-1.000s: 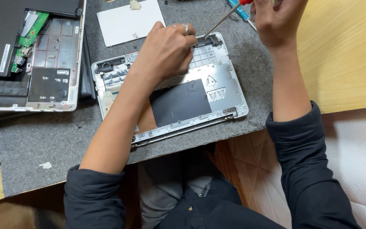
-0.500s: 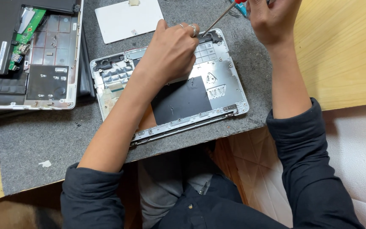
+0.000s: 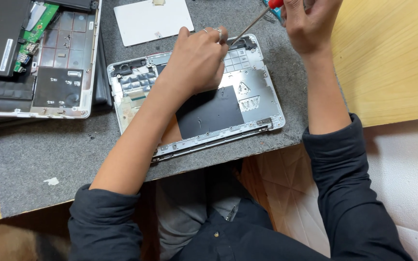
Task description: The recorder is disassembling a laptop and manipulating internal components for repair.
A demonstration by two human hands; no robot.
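An opened silver laptop chassis (image 3: 262,104) lies on the grey mat, with a black sheet (image 3: 211,112) across its middle. My left hand (image 3: 197,60) rests on the chassis, fingers curled near the screwdriver's tip. My right hand (image 3: 310,21) grips a screwdriver (image 3: 250,26) with a red and blue handle. Its thin shaft slants down to the chassis's far edge beside my left fingers. What lies under my left hand is hidden.
A second dismantled laptop (image 3: 49,77) with a green circuit board (image 3: 37,21) sits at the far left. A white flat panel (image 3: 151,21) lies behind the chassis. The grey mat (image 3: 49,150) covers a wooden table (image 3: 388,63). My lap is below.
The view has shifted slightly; both hands stay at the chassis's far edge. My left hand has shifted a little toward the screwdriver's tip.
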